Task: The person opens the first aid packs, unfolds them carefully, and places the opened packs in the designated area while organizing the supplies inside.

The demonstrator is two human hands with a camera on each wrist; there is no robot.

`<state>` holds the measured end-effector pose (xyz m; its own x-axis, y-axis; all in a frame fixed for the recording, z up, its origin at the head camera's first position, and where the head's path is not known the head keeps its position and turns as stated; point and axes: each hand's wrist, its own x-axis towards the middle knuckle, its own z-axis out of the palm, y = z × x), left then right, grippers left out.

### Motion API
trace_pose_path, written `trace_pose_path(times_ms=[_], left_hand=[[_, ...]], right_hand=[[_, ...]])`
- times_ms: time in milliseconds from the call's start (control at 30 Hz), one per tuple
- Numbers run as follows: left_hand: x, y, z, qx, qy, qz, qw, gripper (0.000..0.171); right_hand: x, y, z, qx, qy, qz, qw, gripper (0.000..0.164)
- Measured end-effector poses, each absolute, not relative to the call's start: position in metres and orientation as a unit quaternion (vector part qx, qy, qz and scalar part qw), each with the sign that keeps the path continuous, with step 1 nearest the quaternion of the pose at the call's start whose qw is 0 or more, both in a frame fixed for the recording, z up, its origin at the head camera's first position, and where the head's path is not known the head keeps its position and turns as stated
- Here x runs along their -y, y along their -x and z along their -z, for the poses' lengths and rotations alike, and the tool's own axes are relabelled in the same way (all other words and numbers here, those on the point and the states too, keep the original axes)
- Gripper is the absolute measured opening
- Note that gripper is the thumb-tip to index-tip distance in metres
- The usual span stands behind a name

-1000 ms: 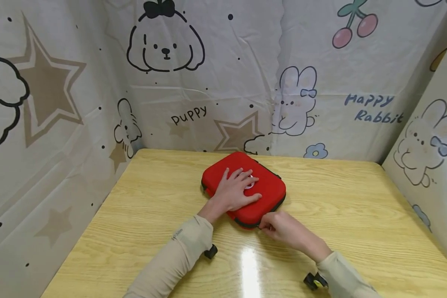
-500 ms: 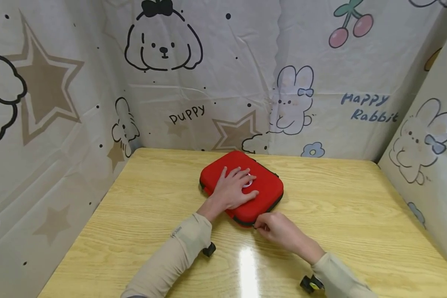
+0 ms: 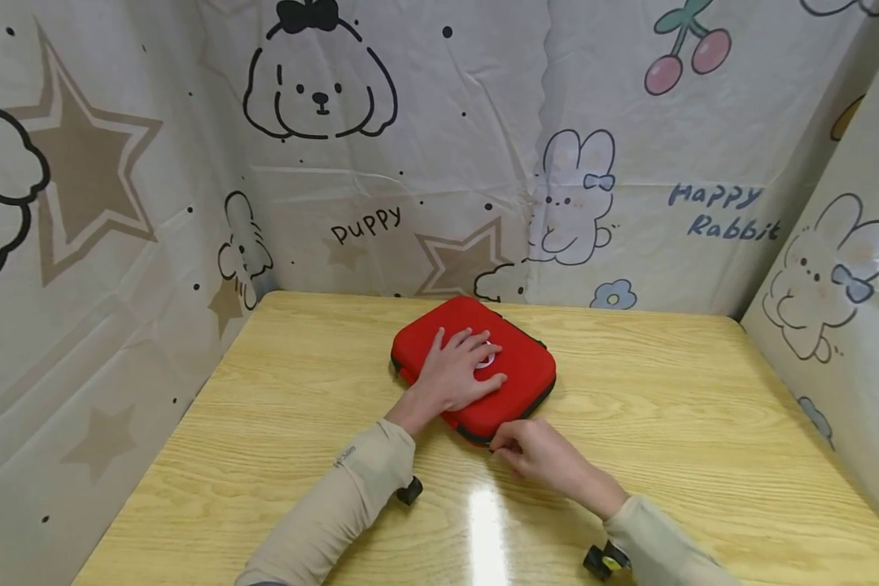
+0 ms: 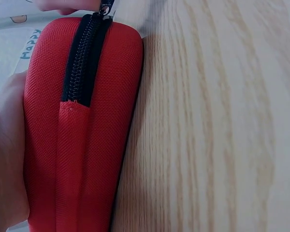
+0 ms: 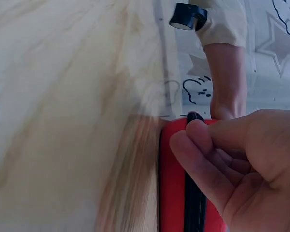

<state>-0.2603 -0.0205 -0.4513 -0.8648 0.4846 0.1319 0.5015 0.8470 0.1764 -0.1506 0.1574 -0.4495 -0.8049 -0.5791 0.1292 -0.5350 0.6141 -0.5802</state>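
A red zippered case [image 3: 522,373] with a white round mark on its lid lies flat and angled on the wooden table. My left hand [image 3: 454,376] rests on the lid with fingers spread, partly covering the mark. At the near corner, my right hand [image 3: 538,449] pinches the zipper pull [image 4: 105,8], thumb against the curled index finger. In the left wrist view, the black zipper [image 4: 79,63] runs round the side and ends at a red fabric strip. The right wrist view shows the pinching fingers above the zipper band, largely hiding the pull.
The wooden table [image 3: 652,391] extends on both sides of the case. A patterned curtain [image 3: 425,98] hangs behind and at the sides. Small black cameras [image 3: 410,491] sit on both wrists.
My right hand has slid a little leftward along the case's near corner with the zipper pull. The left hand stays pressed on the lid. The head view has shifted slightly.
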Motion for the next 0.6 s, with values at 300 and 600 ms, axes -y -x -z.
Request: trace_pose_path(times_ms=[300,600], left_hand=[[0.020,0.260,0.452,0.961,0.259,0.092,0.043,0.059],[0.019,0.260,0.453,0.960,0.262,0.092,0.046,0.059]], right_hand=[[-0.143,0.142,0.450,-0.913,0.304,0.270,-0.025,0.009],[-0.134,0.138,0.451,-0.914,0.311,0.253,-0.060,0.012]])
